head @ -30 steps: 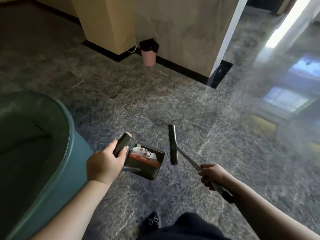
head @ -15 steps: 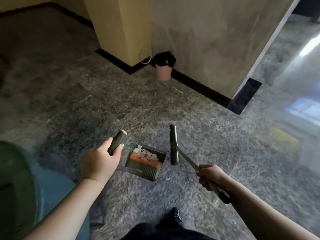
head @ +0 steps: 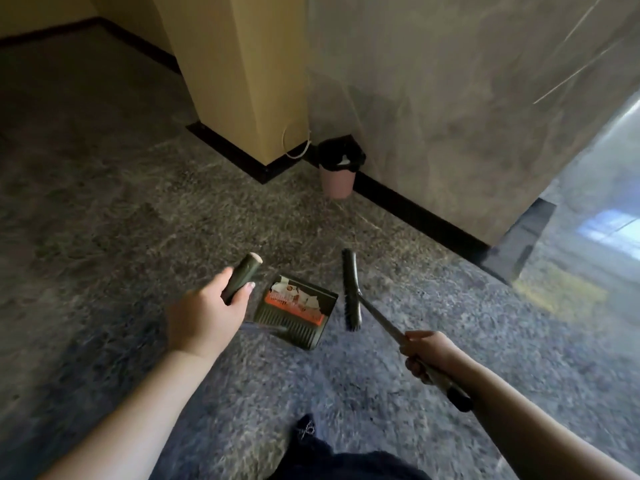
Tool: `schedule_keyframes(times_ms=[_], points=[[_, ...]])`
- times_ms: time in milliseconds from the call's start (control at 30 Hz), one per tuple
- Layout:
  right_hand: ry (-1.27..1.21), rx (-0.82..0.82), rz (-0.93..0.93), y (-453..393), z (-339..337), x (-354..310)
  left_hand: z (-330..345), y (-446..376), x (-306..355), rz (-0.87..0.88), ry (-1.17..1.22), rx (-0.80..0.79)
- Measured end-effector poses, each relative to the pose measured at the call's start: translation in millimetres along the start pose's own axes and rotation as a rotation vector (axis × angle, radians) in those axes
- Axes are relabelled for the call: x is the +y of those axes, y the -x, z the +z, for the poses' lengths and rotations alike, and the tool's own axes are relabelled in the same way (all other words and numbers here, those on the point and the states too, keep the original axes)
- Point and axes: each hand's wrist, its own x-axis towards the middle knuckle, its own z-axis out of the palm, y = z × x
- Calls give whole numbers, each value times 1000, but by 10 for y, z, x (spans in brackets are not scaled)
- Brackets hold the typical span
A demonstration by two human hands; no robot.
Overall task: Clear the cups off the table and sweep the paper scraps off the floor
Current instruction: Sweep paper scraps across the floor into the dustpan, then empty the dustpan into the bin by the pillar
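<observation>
The dustpan (head: 297,311), loaded with paper scraps (head: 294,296), is gripped by its handle in the left hand (head: 204,315); the broom (head: 351,294) is clenched in the right hand (head: 429,355). The pan is best kept level until the pink bin (head: 336,174) ahead is reached.

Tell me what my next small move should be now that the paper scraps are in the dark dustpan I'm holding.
Probably carry the dark dustpan forward to the small pink bin with the black liner by the wall and tip it in. The white paper scraps already lie in the pan, your left hand grips its handle, your right hand holds the long-handled brush clear.
</observation>
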Motion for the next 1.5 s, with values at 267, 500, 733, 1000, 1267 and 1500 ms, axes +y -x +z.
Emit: schedule_keyframes(times_ms=[267,500,733,1000,1267,1500], points=[[-55,1,2,-911,-366,-1180,460,-1825,83,113,-22,39],[-32,16,-47,-1971,-997,-2422,1039,-3501,281,253,24,79],[-2,77,-109,-2618,-1522,-3535,1304,-5045,578,367,-30,130],[-78,102,-119,-3365,-1845,-4516,1673,-6720,853,548,-71,91],[-124,126,-119,-3899,-2139,-5138,2182,-7996,1153,738,-96,11],[-59,101,-137,-4503,-2786,-5556,2656,-8666,1672,852,-121,-48]])
